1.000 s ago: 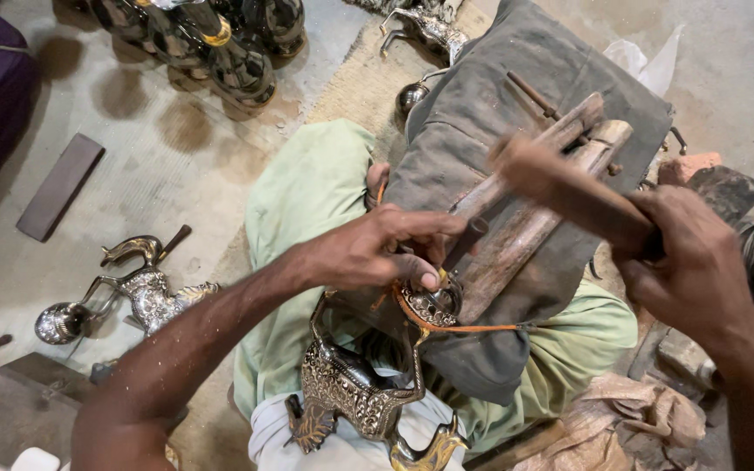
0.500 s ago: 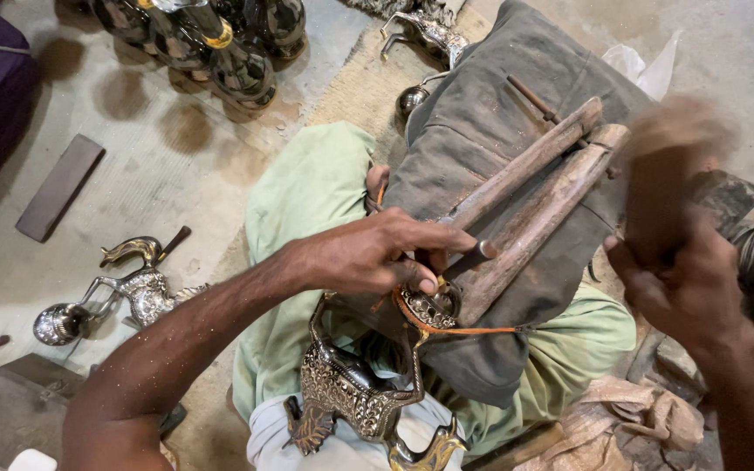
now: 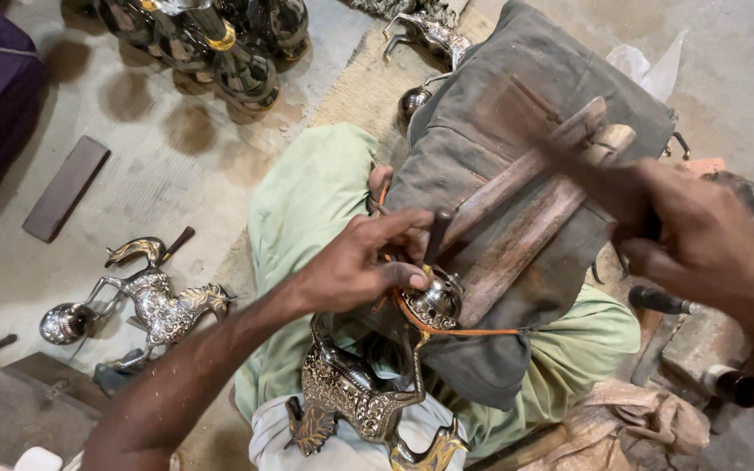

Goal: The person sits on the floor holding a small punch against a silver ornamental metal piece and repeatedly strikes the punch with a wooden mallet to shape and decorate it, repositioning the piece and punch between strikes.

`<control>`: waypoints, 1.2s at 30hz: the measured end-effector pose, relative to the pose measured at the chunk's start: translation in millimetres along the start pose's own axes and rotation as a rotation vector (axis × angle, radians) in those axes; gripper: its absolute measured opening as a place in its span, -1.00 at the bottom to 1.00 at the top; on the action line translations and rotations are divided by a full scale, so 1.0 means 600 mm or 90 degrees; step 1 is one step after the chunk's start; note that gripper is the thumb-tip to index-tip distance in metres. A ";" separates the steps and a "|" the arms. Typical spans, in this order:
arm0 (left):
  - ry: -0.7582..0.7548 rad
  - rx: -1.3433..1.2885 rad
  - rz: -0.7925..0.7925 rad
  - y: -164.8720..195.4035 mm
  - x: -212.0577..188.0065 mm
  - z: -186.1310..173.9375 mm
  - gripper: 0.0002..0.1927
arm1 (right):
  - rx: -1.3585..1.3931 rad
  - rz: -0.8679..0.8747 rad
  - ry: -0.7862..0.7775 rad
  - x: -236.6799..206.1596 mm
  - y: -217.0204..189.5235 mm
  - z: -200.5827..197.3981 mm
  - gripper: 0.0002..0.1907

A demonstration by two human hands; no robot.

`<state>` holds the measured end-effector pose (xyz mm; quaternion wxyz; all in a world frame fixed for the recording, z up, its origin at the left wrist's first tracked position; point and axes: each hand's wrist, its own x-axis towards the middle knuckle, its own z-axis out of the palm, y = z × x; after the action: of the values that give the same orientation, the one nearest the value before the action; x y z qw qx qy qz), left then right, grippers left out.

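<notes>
My left hand (image 3: 364,262) pinches a short dark punch (image 3: 436,237) upright on the round metal ball (image 3: 434,303) of an ornate metal horse figurine (image 3: 351,392) lying in my lap. An orange cord (image 3: 464,331) loops around the ball. My right hand (image 3: 700,240) grips a wooden mallet (image 3: 551,131), blurred with motion, up and to the right of the punch. The ball rests against two wooden sticks (image 3: 525,209) laid across a grey padded cushion (image 3: 482,113) on my green-clad legs.
A finished horse figurine (image 3: 154,301) lies on the concrete floor at left, beside a flat dark bar (image 3: 67,187). Several dark metal pieces (image 3: 211,35) stand at the top, and another figurine (image 3: 429,35) lies beyond the cushion. A dark-handled tool (image 3: 661,301) lies at right.
My right hand lifted the mallet up and to the right, then swung it back down toward the punch. My left hand stayed on the punch and ball.
</notes>
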<state>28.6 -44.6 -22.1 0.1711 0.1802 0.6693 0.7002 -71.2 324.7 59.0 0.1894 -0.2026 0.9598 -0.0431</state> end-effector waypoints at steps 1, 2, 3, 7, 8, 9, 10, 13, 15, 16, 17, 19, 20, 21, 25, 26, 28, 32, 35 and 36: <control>0.021 0.003 0.001 0.000 -0.009 0.003 -0.43 | -0.090 -0.053 -0.004 0.009 -0.007 -0.008 -0.51; 0.043 0.006 0.003 -0.001 -0.016 0.007 -0.45 | -0.182 -0.108 -0.010 0.021 -0.014 -0.016 -0.57; 0.064 -0.023 -0.015 -0.002 -0.021 0.012 -0.43 | -0.153 -0.091 -0.017 0.028 -0.022 -0.023 -0.54; 0.127 -0.105 -0.055 -0.009 -0.029 0.030 -0.43 | -0.239 -0.181 -0.028 0.066 -0.046 -0.051 -0.62; 0.139 -0.117 -0.057 -0.010 -0.030 0.032 -0.45 | -0.309 -0.243 -0.024 0.074 -0.051 -0.055 -0.67; 0.147 -0.131 -0.072 -0.012 -0.032 0.033 -0.41 | -0.291 -0.223 -0.016 0.078 -0.054 -0.059 -0.64; 0.153 -0.146 -0.088 -0.012 -0.035 0.033 -0.38 | -0.273 -0.203 -0.009 0.081 -0.057 -0.061 -0.61; 0.154 -0.172 -0.073 -0.018 -0.037 0.033 -0.38 | -0.297 -0.081 -0.136 0.081 -0.064 -0.059 -0.70; 0.142 -0.220 -0.061 -0.025 -0.033 0.031 -0.40 | -0.296 -0.099 -0.106 0.076 -0.066 -0.053 -0.65; 0.136 -0.263 -0.064 -0.030 -0.027 0.029 -0.41 | -0.274 -0.169 -0.007 0.075 -0.065 -0.051 -0.54; 0.130 -0.306 -0.067 -0.033 -0.023 0.027 -0.41 | -0.251 -0.238 0.092 0.073 -0.065 -0.048 -0.43; 0.110 -0.331 -0.087 -0.039 -0.015 0.023 -0.42 | -0.200 -0.143 0.026 0.068 -0.061 -0.046 -0.52; 0.099 -0.342 -0.098 -0.041 -0.012 0.021 -0.42 | -0.173 -0.094 -0.004 0.066 -0.058 -0.046 -0.57; 0.098 -0.343 -0.100 -0.042 -0.011 0.020 -0.42 | -0.146 -0.077 0.000 0.066 -0.055 -0.046 -0.57; 0.106 -0.327 -0.097 -0.040 -0.014 0.023 -0.41 | -0.017 0.012 -0.069 0.072 -0.043 -0.047 -0.56; 0.110 -0.316 -0.089 -0.040 -0.014 0.023 -0.40 | 0.020 0.039 -0.102 0.076 -0.040 -0.047 -0.56; 0.100 -0.341 -0.096 -0.041 -0.015 0.023 -0.41 | -0.168 -0.142 -0.018 0.085 -0.036 -0.045 -0.47; 0.082 -0.347 -0.117 -0.046 -0.013 0.017 -0.39 | 0.007 0.009 -0.106 0.089 -0.035 -0.040 -0.60; 0.075 -0.339 -0.114 -0.049 -0.009 0.015 -0.32 | -0.296 -0.077 -0.129 0.080 -0.039 -0.042 -0.51; 0.061 -0.316 -0.105 -0.050 -0.007 0.013 -0.33 | -0.243 -0.058 -0.110 0.076 -0.041 -0.043 -0.57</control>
<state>36.2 -38.5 -52.0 0.2349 0.0442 0.4967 0.8343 -110.6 283.6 71.2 0.2268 -0.2806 0.9207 0.1488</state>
